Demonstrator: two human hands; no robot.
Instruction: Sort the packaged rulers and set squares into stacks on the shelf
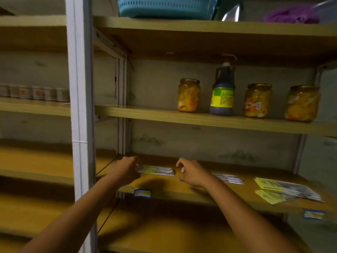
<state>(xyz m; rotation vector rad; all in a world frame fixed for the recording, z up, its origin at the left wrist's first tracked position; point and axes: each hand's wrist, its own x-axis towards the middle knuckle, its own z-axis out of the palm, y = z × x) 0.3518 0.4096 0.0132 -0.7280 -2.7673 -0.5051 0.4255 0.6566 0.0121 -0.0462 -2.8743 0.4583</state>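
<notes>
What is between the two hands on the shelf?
A stack of packaged rulers lies between the left hand and right hand, seen in the head view.

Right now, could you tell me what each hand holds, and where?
The left hand grips the ruler stack at its left end; the right hand holds nothing.

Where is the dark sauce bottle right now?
In the head view, the dark sauce bottle stands on the right bay's middle shelf, between two jars.

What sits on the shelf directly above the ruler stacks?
On that upper shelf stand three jars of yellow preserves and a dark sauce bottle. Its far right end is out of frame.
</notes>
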